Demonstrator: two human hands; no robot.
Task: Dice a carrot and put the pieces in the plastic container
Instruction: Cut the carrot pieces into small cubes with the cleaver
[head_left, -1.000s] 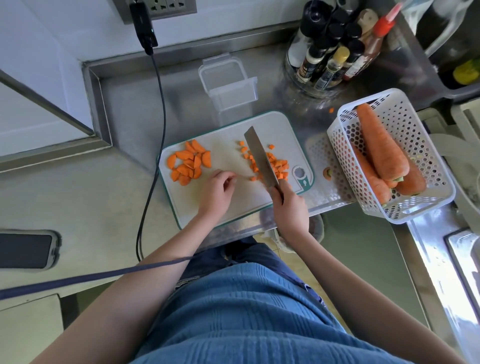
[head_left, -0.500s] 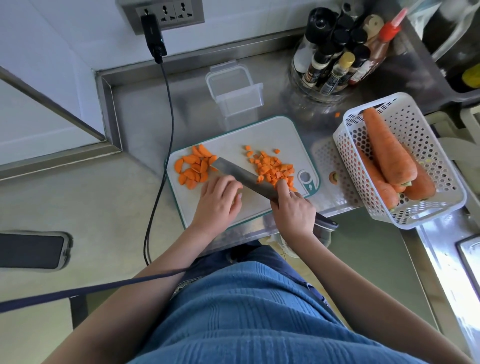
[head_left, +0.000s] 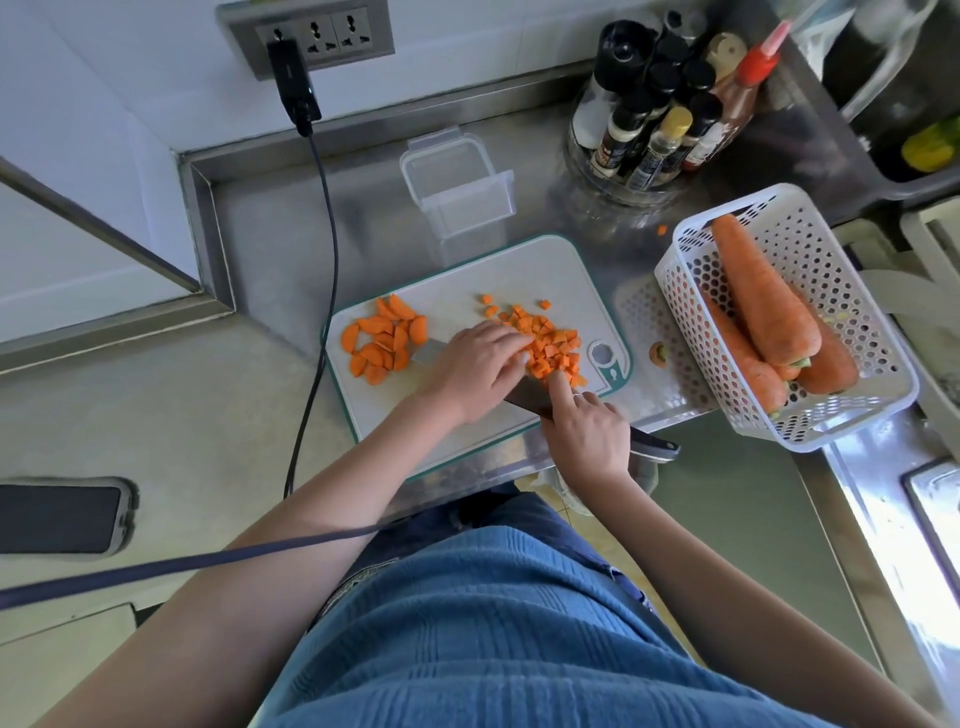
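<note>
On the white cutting board (head_left: 524, 270), bright orange diced carrot (head_left: 550, 348) is heaped at right; thicker half-round carrot slices (head_left: 384, 340) are piled at left. Fingers of the left hand (head_left: 475, 369) are held together, laid over the cleaver blade (head_left: 428, 352), fingertips touching the dice. The right hand (head_left: 584, 436) is wrapped around the cleaver's handle, forefinger extended along the blade. Most of the blade is hidden under the hands. The clear plastic container (head_left: 460, 184) stands just beyond the board's far edge.
</note>
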